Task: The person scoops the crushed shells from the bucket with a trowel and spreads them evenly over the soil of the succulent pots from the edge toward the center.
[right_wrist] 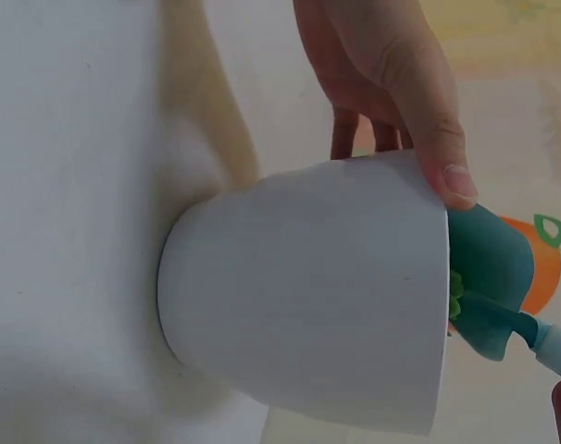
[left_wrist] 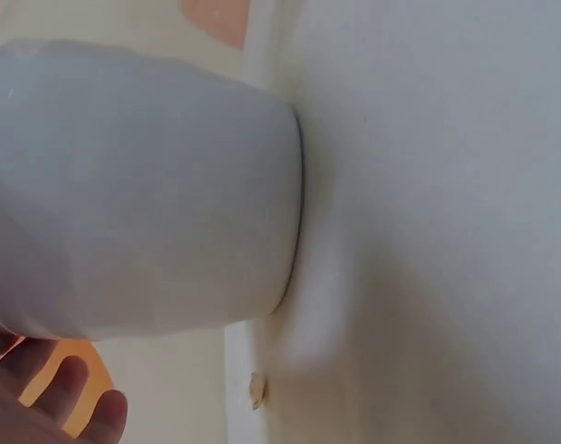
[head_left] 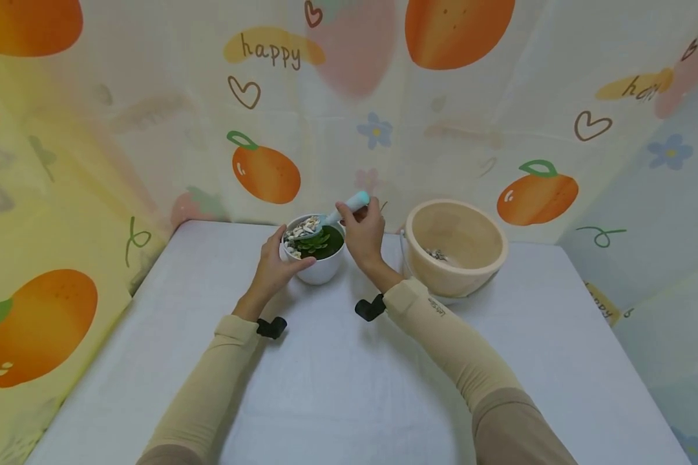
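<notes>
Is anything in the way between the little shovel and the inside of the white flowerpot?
Nothing visible blocks the way in: the turquoise shovel, held by the right hand, is at the opening of the white flowerpot. The green succulent grows right beside it, though, so it might get bumped.

pot point(right_wrist: 304, 287): smooth | scoop point(right_wrist: 498, 250): smooth plastic | bucket point(head_left: 456, 226): matt plastic | tablecloth point(head_left: 326, 387): matt fabric
</notes>
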Available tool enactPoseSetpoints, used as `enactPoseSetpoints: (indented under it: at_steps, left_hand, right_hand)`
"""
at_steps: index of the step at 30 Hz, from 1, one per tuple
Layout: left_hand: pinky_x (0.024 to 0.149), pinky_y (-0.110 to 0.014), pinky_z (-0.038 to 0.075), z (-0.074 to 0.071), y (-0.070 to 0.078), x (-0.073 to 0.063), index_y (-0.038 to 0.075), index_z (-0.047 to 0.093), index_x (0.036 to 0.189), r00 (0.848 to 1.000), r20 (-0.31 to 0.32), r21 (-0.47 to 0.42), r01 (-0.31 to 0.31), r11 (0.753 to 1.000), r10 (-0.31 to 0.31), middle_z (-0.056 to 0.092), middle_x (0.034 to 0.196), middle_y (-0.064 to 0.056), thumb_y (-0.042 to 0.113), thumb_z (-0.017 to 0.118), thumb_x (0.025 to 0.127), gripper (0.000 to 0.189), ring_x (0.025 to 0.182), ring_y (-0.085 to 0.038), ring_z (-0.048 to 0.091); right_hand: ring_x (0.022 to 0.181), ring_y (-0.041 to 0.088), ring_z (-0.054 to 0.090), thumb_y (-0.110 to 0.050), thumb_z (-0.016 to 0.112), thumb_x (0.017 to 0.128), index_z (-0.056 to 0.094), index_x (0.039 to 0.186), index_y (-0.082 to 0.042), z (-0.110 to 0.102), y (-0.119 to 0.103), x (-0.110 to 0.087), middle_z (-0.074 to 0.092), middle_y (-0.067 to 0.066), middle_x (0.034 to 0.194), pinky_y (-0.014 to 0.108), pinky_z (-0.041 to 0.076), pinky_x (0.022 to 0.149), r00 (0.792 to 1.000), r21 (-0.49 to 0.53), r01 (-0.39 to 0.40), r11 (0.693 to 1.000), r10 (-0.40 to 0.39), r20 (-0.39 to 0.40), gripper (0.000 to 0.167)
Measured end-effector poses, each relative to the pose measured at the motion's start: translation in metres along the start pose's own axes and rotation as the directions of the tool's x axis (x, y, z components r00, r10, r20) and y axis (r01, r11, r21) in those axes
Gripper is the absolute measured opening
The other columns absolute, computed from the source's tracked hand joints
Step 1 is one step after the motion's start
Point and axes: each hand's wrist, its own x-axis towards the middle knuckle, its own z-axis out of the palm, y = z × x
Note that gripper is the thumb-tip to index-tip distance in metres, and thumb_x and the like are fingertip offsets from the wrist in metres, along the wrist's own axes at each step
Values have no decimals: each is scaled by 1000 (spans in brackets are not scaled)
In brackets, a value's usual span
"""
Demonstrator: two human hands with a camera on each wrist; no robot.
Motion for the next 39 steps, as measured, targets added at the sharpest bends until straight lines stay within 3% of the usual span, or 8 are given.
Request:
enactPoseSetpoints:
  at_steps: [8,12,20,29,39]
  left_hand:
    - [117,-60,22,-9,-2,11,10,17,156,996,69,13,-59,998,58,23,159,-18,40,81,77,106,146,-35,22]
    - [118,-58,22,-9,-5,14,11,14,157,995,87,-17,-52,998,54,19,161,-18,36,81,78,106,148,-35,19]
    - [117,-58,24,-5,-4,15,15,14,157,996,83,-45,-35,998,39,19,161,-15,38,79,79,104,147,-35,21]
    - [119,-59,15,-1,-6,13,14,13,157,998,63,-67,-21,998,25,17,162,-12,39,81,78,107,150,-32,15]
    - [119,-59,17,5,-6,8,11,16,156,1000,-16,-72,-24,997,23,21,161,-14,37,82,76,107,148,-34,17]
  right_hand:
    - [90,38,69,-14,64,94,50,114,7,5,-3,-1,67,26,99,40,58,79,1000,-57,-4,998,5,5,32]
    - [90,34,70,-19,65,94,50,113,4,3,-1,-2,68,23,99,39,58,79,1000,-35,-4,999,5,25,33]
    - [93,37,69,-19,65,94,50,110,6,-3,-2,1,66,25,100,43,58,82,999,21,22,1000,-23,41,34]
    - [93,35,69,-15,65,94,50,113,6,-7,-3,2,66,24,100,35,59,80,999,22,22,1000,-22,35,32]
    - [99,40,68,-11,63,95,46,122,12,-5,4,3,63,30,105,49,56,86,1000,34,-17,999,16,21,39]
